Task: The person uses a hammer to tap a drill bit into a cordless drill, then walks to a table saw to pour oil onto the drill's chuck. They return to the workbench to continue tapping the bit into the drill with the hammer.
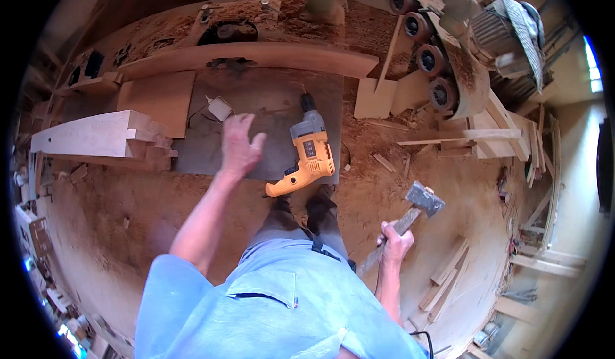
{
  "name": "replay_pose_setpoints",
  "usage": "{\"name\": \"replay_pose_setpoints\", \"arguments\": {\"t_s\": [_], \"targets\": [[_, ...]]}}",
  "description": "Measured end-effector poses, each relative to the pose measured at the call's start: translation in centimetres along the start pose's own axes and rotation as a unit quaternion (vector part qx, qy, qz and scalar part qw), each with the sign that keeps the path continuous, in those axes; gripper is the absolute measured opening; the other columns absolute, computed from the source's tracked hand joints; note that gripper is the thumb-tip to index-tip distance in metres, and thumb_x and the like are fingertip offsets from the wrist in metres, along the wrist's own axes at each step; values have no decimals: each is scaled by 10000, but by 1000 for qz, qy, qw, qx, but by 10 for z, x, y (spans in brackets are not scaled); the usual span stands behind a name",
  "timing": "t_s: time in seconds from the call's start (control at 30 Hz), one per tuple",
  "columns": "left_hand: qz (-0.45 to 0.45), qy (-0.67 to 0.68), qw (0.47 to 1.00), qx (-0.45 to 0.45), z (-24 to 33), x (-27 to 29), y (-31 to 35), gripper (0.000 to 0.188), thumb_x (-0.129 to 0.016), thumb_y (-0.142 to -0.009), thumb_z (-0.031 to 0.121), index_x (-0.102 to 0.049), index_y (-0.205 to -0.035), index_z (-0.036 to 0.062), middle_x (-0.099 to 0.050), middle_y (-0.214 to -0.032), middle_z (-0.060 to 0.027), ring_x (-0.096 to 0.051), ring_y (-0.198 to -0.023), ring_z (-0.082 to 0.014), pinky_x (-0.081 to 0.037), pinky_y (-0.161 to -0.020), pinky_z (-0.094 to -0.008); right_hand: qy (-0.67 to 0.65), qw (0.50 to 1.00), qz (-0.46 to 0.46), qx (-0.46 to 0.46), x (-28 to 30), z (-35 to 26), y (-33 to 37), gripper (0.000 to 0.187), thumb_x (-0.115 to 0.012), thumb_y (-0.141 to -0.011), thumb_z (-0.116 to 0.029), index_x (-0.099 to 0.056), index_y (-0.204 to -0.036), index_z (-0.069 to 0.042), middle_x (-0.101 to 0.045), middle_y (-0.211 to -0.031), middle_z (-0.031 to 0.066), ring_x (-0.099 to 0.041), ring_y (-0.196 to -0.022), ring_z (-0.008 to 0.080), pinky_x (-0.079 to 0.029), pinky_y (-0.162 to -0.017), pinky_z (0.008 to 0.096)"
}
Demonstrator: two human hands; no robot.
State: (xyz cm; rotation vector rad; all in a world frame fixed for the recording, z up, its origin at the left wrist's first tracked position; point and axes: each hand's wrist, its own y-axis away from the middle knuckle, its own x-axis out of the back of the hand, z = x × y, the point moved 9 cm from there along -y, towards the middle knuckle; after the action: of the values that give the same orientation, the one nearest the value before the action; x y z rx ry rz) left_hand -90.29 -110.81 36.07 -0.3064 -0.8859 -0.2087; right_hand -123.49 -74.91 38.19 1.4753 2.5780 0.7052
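My right hand (396,245), fingers wrapped round the wooden handle, holds a hammer (425,199) to the right of my body, its dark metal head pointing up and away. My left hand (242,146) is over the near left part of a dark grey worktop (266,112). Its thumb stands apart from the fingers and nothing shows in its grasp. Just beyond those fingertips lies a small white box-like object (220,109). A yellow and grey power drill (312,149) with a bit fitted lies on the worktop to the right, apart from both hands.
Stacked pale timber beams (90,134) lie at the left. A long board (250,54) spans the worktop's far side, with sawdust behind it. A machine with several dark rollers (430,59) stands at the far right. Wood offcuts (445,279) lie on the dusty floor.
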Motion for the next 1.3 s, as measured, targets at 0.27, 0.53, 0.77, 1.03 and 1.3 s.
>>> {"name": "replay_pose_setpoints", "arguments": {"t_s": [0.27,0.53,0.77,1.03,1.3], "targets": [[-143,281,904,290,63,-113,-39,606,-813,-764,358,-667,-1223,-10,-739,-1127,-185,-712,-1058,-293,-533,-929,-403,83,978,-170,92,-106,-90,-98,173,-734,-854,-57,-575,-784,-54,-573,-644,30,-549,-529,119,-443,-478,282],[-246,194,928,202,97,-130,-31,564,-792,-687,302,-671,-1161,20,-737,-956,-186,-715,-929,-346,-542,-869,-422,365,884,-218,197,-122,-76,-149,277,-776,-886,-244,-601,-831,-37,-592,-686,57,-555,-581,165,-458,-553,343],[-249,190,933,176,94,-145,-25,741,-806,-671,300,-612,-1312,-18,-743,-1016,-205,-724,-992,-343,-543,-904,-408,517,797,-211,230,-151,-82,-122,270,-749,-890,-281,-636,-982,-54,-681,-793,216,-671,-777,436,-511,-708,507],[-259,202,927,184,99,-132,-29,933,-798,-678,320,-481,-1470,-57,-717,-1147,-262,-695,-1117,-379,-532,-982,-417,497,781,-214,310,-200,-115,-105,214,-744,-878,-213,-620,-988,-78,-689,-814,212,-680,-789,429,-521,-700,511],[-241,216,927,190,95,-134,-28,953,-800,-690,330,-448,-1478,-75,-716,-1151,-273,-696,-1107,-396,-536,-983,-441,610,680,-258,313,-224,-115,-124,210,-739,-872,-135,-619,-1026,-57,-689,-870,232,-692,-792,431,-524,-659,508]]}}
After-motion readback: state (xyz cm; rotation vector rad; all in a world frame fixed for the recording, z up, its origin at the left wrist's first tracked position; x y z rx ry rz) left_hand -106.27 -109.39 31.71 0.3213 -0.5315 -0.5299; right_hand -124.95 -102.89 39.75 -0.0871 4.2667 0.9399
